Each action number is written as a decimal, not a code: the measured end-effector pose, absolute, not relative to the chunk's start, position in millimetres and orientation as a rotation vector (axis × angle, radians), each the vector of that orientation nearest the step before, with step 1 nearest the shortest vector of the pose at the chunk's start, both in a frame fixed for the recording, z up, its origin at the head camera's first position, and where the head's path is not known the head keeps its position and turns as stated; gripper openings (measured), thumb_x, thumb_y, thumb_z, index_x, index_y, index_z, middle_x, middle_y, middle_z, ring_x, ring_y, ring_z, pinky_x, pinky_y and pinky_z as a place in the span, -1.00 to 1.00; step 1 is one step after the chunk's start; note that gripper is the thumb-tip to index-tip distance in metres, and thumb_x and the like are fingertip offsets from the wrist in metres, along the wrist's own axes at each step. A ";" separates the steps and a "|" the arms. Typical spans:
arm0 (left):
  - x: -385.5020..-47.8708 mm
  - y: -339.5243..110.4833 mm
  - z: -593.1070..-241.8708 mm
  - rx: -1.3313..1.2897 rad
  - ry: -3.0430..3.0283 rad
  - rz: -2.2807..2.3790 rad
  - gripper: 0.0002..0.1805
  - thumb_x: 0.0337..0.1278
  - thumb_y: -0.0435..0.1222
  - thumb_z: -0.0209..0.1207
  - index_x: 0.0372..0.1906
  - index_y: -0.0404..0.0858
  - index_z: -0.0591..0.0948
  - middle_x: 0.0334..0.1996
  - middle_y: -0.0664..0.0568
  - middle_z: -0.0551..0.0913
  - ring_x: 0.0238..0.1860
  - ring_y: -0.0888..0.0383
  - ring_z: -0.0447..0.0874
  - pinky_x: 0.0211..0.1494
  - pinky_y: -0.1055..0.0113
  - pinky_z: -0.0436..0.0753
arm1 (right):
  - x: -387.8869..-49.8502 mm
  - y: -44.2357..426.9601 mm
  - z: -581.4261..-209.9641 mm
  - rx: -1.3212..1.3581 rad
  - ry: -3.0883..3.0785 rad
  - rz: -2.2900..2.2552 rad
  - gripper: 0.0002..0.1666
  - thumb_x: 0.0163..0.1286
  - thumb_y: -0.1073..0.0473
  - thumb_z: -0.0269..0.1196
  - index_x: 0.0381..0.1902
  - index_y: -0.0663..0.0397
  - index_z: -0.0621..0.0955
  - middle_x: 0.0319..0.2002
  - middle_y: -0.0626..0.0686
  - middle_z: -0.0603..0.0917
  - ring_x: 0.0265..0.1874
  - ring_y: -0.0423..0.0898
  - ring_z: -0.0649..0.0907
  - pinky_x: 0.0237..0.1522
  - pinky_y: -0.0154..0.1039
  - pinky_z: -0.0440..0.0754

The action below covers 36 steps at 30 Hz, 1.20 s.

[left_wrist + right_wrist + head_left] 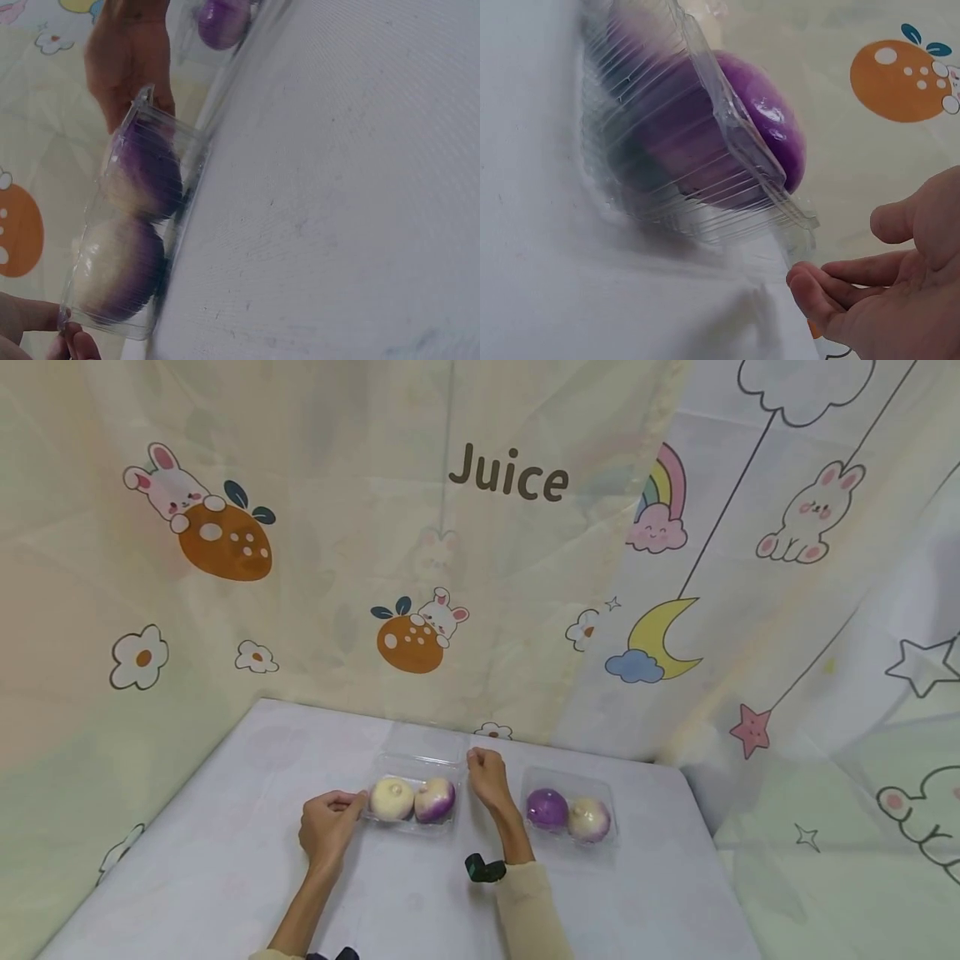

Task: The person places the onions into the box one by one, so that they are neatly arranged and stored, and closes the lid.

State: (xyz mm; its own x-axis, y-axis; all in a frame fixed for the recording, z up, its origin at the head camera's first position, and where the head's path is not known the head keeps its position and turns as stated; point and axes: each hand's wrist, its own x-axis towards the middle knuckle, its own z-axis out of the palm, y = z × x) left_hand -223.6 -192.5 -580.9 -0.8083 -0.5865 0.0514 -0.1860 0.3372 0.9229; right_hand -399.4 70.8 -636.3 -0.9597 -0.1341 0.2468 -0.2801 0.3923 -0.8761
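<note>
A clear plastic clamshell box (416, 828) stands on the table with its lid (422, 747) raised at the back. Inside lie a cream round bulb (392, 799) and a purple-and-cream one (435, 800), turnip- or onion-like. At the box's left edge my left hand (327, 827) pinches the rim between thumb and fingers, as the left wrist view shows. My right hand (491, 781) is beside the box's back right corner. In the right wrist view its thumb stands apart from loosely bent fingers (862, 274), with nothing held.
To the right of my right hand sits a second clear box (568, 777) with a purple bulb (547, 808) and a cream-and-purple bulb (589, 820). A white cloth covers the table (225, 860). Printed curtains (322, 527) hang behind and at the sides.
</note>
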 end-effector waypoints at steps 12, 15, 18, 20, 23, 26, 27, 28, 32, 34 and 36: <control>-224.7 -192.5 -577.8 0.697 -2.236 -1.443 -0.73 0.31 -0.15 0.43 -0.32 -0.32 0.83 -0.55 0.00 0.81 -0.55 0.16 0.65 -0.28 0.27 0.46 | -335.2 51.8 -556.0 0.111 -2.439 1.986 -0.60 0.69 0.30 0.05 -0.10 0.64 0.65 -0.34 0.10 0.63 -0.30 -0.15 0.56 -0.23 -0.40 0.57; -224.6 -192.4 -578.1 0.703 -2.241 -1.436 -0.73 0.31 -0.15 0.43 -0.33 -0.31 0.83 -0.56 0.01 0.81 -0.55 0.17 0.65 -0.28 0.26 0.45 | -335.4 52.2 -554.9 0.086 -2.424 2.041 -0.55 0.74 0.26 0.05 0.02 0.70 0.64 -0.26 0.21 0.70 -0.24 -0.12 0.61 -0.09 -0.25 0.71; -224.4 -192.3 -578.9 0.700 -2.242 -1.440 -0.73 0.31 -0.15 0.43 -0.33 -0.32 0.83 -0.56 0.01 0.81 -0.56 0.18 0.65 -0.28 0.26 0.46 | -335.6 53.4 -553.2 0.041 -2.426 2.091 -0.50 0.77 0.21 0.05 0.17 0.68 0.62 -0.09 0.36 0.74 -0.12 -0.04 0.67 0.12 -0.10 0.76; -224.3 -192.2 -579.3 0.695 -2.242 -1.444 -0.73 0.31 -0.16 0.43 -0.32 -0.33 0.83 -0.56 0.01 0.81 -0.56 0.18 0.65 -0.28 0.26 0.47 | -335.9 54.1 -552.3 0.026 -2.426 2.114 -0.49 0.78 0.20 0.04 0.23 0.68 0.60 0.02 0.44 0.74 -0.06 0.02 0.70 0.22 -0.02 0.75; -224.3 -192.2 -579.9 0.691 -2.238 -1.445 -0.73 0.31 -0.16 0.43 -0.32 -0.32 0.83 -0.55 0.00 0.81 -0.55 0.18 0.66 -0.28 0.26 0.47 | -337.5 54.9 -553.3 -0.010 -2.402 2.166 -0.47 0.78 0.19 0.05 0.30 0.66 0.56 0.11 0.48 0.72 -0.01 0.03 0.71 0.28 -0.02 0.73; -224.3 -192.1 -580.1 0.690 -2.236 -1.441 -0.73 0.31 -0.16 0.43 -0.32 -0.32 0.83 -0.54 -0.01 0.82 -0.55 0.18 0.66 -0.27 0.26 0.47 | -339.1 55.3 -554.7 -0.035 -2.372 2.212 -0.45 0.77 0.17 0.07 0.35 0.64 0.53 0.13 0.45 0.73 -0.05 -0.06 0.71 0.23 -0.14 0.75; -224.4 -192.1 -580.2 0.692 -2.235 -1.439 -0.73 0.31 -0.16 0.43 -0.32 -0.32 0.83 -0.54 -0.01 0.82 -0.55 0.18 0.66 -0.27 0.26 0.47 | -339.5 55.2 -554.7 -0.048 -2.359 2.230 -0.45 0.77 0.17 0.09 0.36 0.63 0.53 0.13 0.43 0.74 -0.07 -0.10 0.70 0.20 -0.19 0.75; -224.5 -192.1 -580.3 0.692 -2.236 -1.437 -0.73 0.32 -0.16 0.43 -0.31 -0.32 0.83 -0.54 -0.01 0.82 -0.55 0.18 0.66 -0.28 0.26 0.47 | -339.8 55.3 -554.6 -0.056 -2.350 2.242 -0.45 0.76 0.16 0.10 0.36 0.62 0.53 0.13 0.41 0.75 -0.09 -0.14 0.69 0.17 -0.23 0.75; -224.8 -192.1 -580.5 0.691 -2.232 -1.436 -0.73 0.31 -0.16 0.43 -0.32 -0.32 0.83 -0.54 -0.01 0.82 -0.56 0.18 0.66 -0.29 0.26 0.47 | -340.3 55.4 -554.3 -0.076 -2.321 2.280 -0.46 0.76 0.17 0.10 0.38 0.59 0.53 0.16 0.42 0.74 -0.13 -0.23 0.67 0.11 -0.32 0.75; -225.0 -192.2 -580.7 0.694 -2.231 -1.434 -0.74 0.31 -0.17 0.43 -0.32 -0.32 0.83 -0.55 -0.01 0.81 -0.56 0.17 0.66 -0.30 0.26 0.47 | -339.2 55.7 -553.8 -0.066 -2.315 2.291 -0.46 0.77 0.17 0.09 0.39 0.60 0.52 0.19 0.44 0.73 -0.13 -0.24 0.67 0.13 -0.30 0.75; -225.1 -192.2 -580.7 0.698 -2.228 -1.433 -0.74 0.30 -0.17 0.44 -0.33 -0.32 0.83 -0.56 0.00 0.81 -0.56 0.17 0.65 -0.30 0.26 0.46 | -337.8 56.3 -553.5 -0.048 -2.307 2.302 -0.45 0.77 0.17 0.08 0.39 0.61 0.50 0.20 0.44 0.73 -0.12 -0.24 0.67 0.15 -0.27 0.76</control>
